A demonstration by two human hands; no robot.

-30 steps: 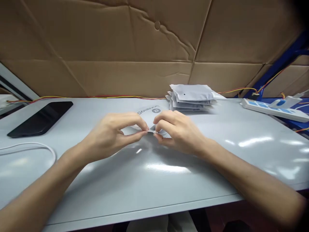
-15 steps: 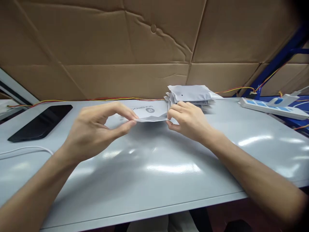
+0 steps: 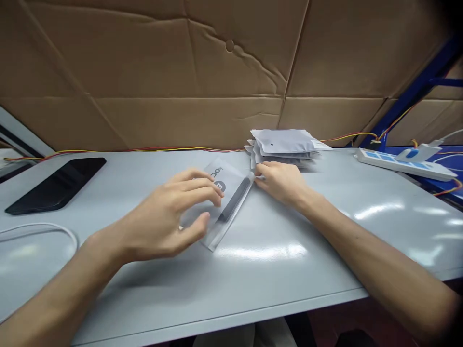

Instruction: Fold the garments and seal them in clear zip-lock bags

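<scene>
A frosted plastic bag with dark printed lettering and a round logo lies slantwise between my hands. A dark strip shows through it along its right side. My right hand pinches the bag's upper right corner between thumb and fingers. Over the bag's left part hovers my left hand, fingers apart and curved, somewhat blurred. Whether its fingertips touch the bag I cannot tell. Just behind my right hand is a stack of similar filled bags, piled unevenly.
A black phone-like slab lies at the left on the grey table, with a white cable in front. At the right is a white power strip with a plug in it. Red and yellow wires run along the cardboard at the back.
My left hand has let go of the bag's edge and its fingers have spread. The bag has turned from lying crosswise to slanting toward me, still held by my right hand.
</scene>
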